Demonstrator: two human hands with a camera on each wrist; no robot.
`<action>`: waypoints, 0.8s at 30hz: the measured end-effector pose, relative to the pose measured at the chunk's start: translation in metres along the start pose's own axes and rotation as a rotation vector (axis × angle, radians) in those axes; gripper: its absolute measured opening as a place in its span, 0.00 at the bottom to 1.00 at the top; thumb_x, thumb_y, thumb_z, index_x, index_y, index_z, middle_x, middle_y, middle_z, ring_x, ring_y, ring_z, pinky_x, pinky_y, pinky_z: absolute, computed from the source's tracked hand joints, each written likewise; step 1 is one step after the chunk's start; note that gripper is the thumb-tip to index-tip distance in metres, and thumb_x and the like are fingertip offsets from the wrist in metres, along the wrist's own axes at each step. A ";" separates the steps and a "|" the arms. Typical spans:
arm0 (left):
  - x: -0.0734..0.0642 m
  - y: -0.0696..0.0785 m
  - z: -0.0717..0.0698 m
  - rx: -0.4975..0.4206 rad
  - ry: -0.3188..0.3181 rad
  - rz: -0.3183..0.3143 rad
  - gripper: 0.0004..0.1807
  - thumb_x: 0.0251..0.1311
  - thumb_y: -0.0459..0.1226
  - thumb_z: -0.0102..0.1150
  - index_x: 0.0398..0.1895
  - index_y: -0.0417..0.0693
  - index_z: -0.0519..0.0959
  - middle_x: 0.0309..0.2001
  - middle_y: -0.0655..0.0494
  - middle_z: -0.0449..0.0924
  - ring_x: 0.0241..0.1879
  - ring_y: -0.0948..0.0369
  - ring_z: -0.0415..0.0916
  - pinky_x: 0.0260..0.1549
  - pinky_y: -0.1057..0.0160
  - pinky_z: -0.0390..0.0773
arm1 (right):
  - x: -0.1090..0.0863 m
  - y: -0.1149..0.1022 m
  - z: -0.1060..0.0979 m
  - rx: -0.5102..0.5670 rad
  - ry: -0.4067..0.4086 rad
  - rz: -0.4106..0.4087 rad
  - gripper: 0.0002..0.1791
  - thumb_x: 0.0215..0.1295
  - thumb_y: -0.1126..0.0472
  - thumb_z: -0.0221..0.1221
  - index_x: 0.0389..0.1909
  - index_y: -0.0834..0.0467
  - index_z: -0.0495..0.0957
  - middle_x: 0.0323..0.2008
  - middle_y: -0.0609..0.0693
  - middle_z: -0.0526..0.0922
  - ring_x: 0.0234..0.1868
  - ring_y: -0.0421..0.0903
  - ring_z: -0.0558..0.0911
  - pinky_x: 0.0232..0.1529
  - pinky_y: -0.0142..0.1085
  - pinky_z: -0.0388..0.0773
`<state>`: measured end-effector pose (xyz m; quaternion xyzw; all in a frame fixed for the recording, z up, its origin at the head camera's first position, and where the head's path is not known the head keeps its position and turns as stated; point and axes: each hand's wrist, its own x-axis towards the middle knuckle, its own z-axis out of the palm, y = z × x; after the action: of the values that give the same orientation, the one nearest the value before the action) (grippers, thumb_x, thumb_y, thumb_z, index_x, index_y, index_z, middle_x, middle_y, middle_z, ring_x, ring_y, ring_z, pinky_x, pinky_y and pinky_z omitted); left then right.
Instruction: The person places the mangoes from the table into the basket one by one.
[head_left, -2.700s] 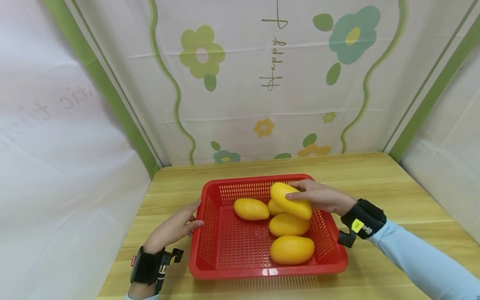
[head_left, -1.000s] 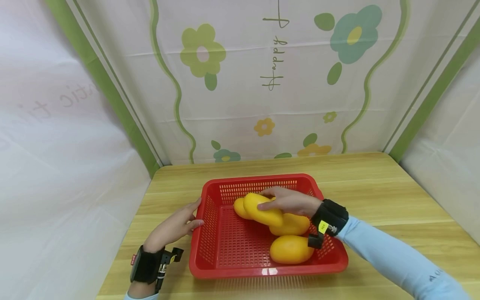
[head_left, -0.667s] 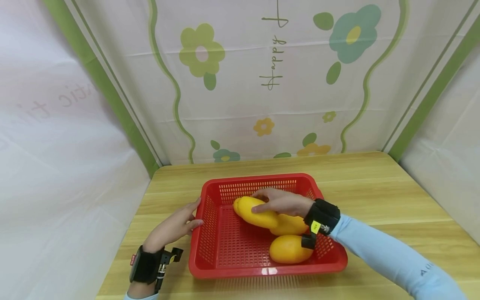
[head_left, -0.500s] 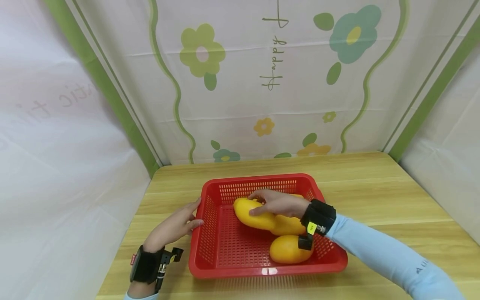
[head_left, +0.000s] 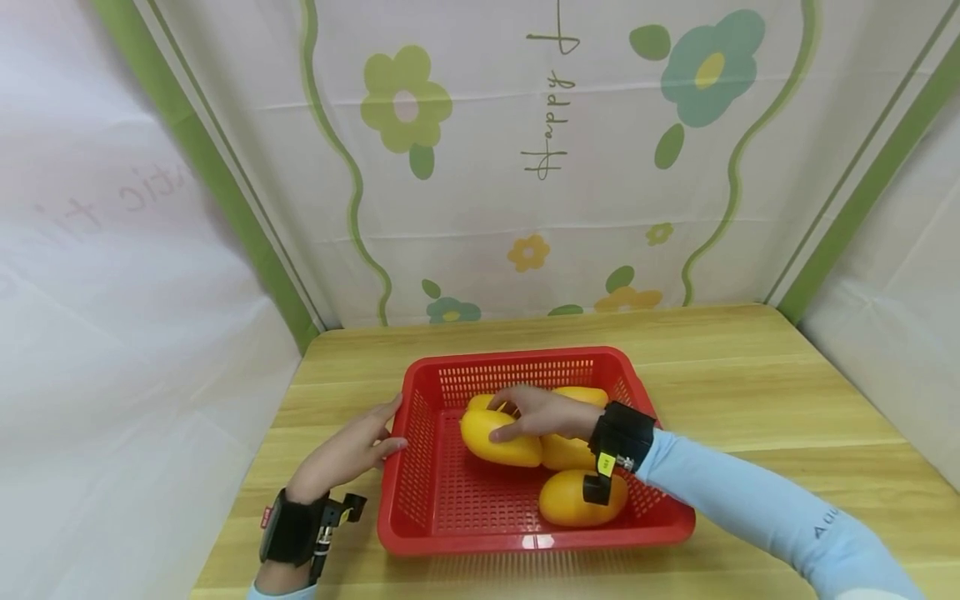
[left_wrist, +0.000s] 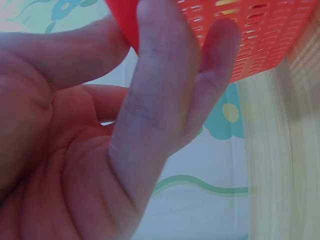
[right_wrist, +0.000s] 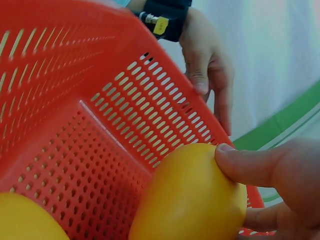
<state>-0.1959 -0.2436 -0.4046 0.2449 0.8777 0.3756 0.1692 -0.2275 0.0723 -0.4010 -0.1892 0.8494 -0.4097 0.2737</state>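
A red plastic basket [head_left: 480,546] with slotted walls stands on the table. My left hand [head_left: 348,450] grips its left rim, thumb on one side and fingers on the other, as the left wrist view [left_wrist: 155,90] also shows. Inside the basket, my right hand [head_left: 536,414] holds a yellow mango [head_left: 495,440] between thumb and fingers. That mango sits low, in front of another mango [head_left: 480,402] that it partly covers. In the right wrist view the thumb presses the upper end of the held mango [right_wrist: 190,195]; its underside is hidden.
On the basket's right side lie more mangoes: one at the back [head_left: 588,395], one in the middle [head_left: 566,452], one near the front [head_left: 570,500]. The wooden table [head_left: 750,375] extends to a printed curtain [head_left: 480,200] behind, with white cloth at both sides.
My right hand has carried the mango from the basket's right back leftward, then down and slightly toward the front. The left hand has stayed on the rim.
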 end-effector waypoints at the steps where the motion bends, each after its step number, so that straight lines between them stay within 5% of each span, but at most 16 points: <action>1: 0.000 0.000 0.000 0.002 0.001 -0.001 0.38 0.71 0.34 0.54 0.79 0.38 0.49 0.50 0.43 0.80 0.35 0.64 0.84 0.31 0.64 0.87 | 0.001 0.000 0.001 -0.009 0.003 0.000 0.28 0.61 0.53 0.69 0.60 0.58 0.75 0.59 0.55 0.77 0.60 0.54 0.75 0.66 0.53 0.72; 15: -0.001 0.000 -0.001 -0.014 -0.001 0.014 0.38 0.71 0.33 0.54 0.79 0.37 0.48 0.51 0.40 0.80 0.34 0.65 0.84 0.31 0.66 0.86 | 0.005 -0.003 0.020 -0.298 0.040 -0.106 0.28 0.58 0.54 0.72 0.57 0.60 0.78 0.47 0.49 0.82 0.46 0.44 0.76 0.52 0.43 0.76; 24: 0.000 0.001 0.000 -0.014 -0.004 0.014 0.38 0.70 0.32 0.54 0.79 0.39 0.49 0.55 0.39 0.78 0.37 0.65 0.85 0.31 0.69 0.85 | 0.001 0.004 0.029 -0.377 0.058 -0.149 0.26 0.57 0.54 0.73 0.55 0.59 0.79 0.45 0.47 0.80 0.44 0.43 0.74 0.51 0.40 0.74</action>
<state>-0.1959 -0.2431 -0.4038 0.2504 0.8729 0.3826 0.1702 -0.2107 0.0562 -0.4194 -0.2876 0.9021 -0.2680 0.1778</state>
